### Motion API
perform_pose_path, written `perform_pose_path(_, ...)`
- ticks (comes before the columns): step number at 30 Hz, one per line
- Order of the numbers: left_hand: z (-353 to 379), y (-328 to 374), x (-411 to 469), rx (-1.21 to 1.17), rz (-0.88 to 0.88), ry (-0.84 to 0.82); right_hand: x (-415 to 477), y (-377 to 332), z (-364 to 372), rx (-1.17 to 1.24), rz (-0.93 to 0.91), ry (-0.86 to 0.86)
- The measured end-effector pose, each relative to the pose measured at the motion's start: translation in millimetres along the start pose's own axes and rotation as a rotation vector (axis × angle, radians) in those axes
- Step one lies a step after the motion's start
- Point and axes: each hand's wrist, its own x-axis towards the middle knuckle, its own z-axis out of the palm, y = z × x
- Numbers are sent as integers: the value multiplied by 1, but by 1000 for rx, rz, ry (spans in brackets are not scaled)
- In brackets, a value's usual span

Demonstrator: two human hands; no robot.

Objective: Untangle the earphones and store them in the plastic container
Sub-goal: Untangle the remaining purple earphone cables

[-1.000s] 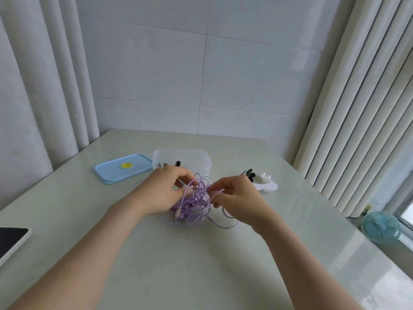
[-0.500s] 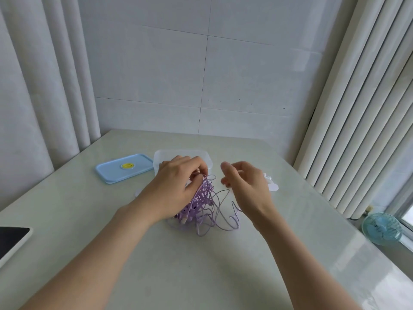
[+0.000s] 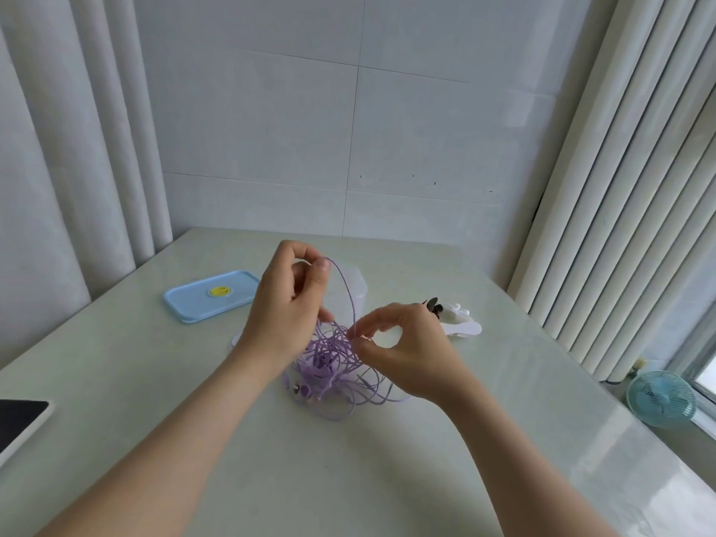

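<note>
Untangling in progress; storage not begun, as far as visible.
Purple earphones (image 3: 333, 366) lie knotted on the table (image 3: 348, 478); left hand (image 3: 286, 304) fingers (image 3: 320, 264) pinch a raised loop, right hand (image 3: 403, 350) pinches a strand at the heap. Plastic container (image 3: 356, 284) behind, interior mostly hidden, lid (image 3: 211, 294) off.

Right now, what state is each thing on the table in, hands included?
Purple earphones: tangled, heap on table, one loop lifted.
Left hand: pinches the raised loop.
Right hand: pinches a strand at the heap.
Container: open, lid off, behind left hand.
Blue lid: flat on table, left of container.
White earphones: lying on table, untouched.
Tablet: screen dark.
</note>
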Motion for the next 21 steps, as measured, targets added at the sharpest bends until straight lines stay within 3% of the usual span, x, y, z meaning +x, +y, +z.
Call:
perform_pose_path(3, -1, -2, -2, 64, 43, -108, 3, 1, 1, 152, 8, 123)
perform_pose_path(7, 0, 0, -8, 470, 111, -235, 7, -2, -8, 516, 14, 238)
perform_pose_path(10, -4, 2, -11, 781, 185, -208, 7, -7, -13, 700, 11, 320)
perform_pose_path(13, -8, -2, -9, 940, 264, -129, 5, -11, -20, 825, 23, 396)
perform_pose_path(16, -13, -6, -6, 1058, 295, -57, 3, -9, -27, 652, 40, 498)
perform_pose_path(19, -18, -13, -2, 1110, 296, -29, 3, 1, -32, 187, -11, 531)
perform_pose_path(21, -17, -16, -1, 1100, 312, -27, 4, 9, -30, -167, 23, 431)
